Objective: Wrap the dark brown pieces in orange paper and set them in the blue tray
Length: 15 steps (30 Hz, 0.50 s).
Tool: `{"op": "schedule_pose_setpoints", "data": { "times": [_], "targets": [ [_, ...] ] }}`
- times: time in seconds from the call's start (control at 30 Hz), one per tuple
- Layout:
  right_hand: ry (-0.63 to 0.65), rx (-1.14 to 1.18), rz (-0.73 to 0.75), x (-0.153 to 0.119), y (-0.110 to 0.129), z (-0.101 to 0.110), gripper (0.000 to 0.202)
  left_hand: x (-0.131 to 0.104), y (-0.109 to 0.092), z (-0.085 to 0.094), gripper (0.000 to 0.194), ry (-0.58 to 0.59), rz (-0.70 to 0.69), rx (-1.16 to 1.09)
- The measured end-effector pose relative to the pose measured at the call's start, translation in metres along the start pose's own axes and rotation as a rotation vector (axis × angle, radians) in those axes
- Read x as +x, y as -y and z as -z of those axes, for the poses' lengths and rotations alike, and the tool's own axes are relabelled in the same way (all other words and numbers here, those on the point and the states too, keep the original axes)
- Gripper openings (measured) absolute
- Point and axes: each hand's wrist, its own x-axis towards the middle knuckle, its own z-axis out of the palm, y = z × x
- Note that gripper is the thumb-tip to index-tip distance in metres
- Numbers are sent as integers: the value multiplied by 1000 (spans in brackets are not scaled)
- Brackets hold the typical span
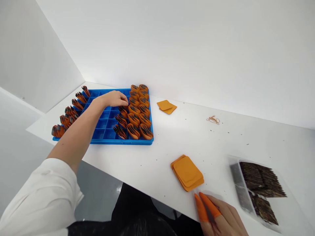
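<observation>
My left hand [115, 98] reaches over a blue compartment tray [123, 142], its fingers pinched together at the third column from the right. An orange-and-black folded bundle shows partly under those fingertips; most of it is hidden. Similar folded bundles [133, 120] stand upright in the right-hand columns, and more bundles [77, 104] line the tray's left side. My right hand [221, 216] is at the table's front edge, with orange finger covers on two fingers. Those fingers are stretched out slightly apart, just short of a stack of orange square sheets [188, 172], holding nothing visible.
Two loose orange sheets [167, 106] lie near the back wall. Farther right is a small tangle of rubber bands [213, 120]. A clear plastic box [242, 193] at the right holds rows of thin dark pieces [261, 178]. Dark crumbs dot the white table [187, 134].
</observation>
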Motion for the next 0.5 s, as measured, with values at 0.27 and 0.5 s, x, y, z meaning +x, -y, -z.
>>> {"op": "schedule_pose_setpoints", "data": {
  "times": [0.27, 0.5],
  "targets": [
    [0, -61, 26, 4, 4, 0, 11, 7, -2, -2, 33, -140, -111, 166],
    [0, -75, 36, 7, 5, -1, 12, 5, -8, -19, 33, -76, -142, 124]
  ]
}}
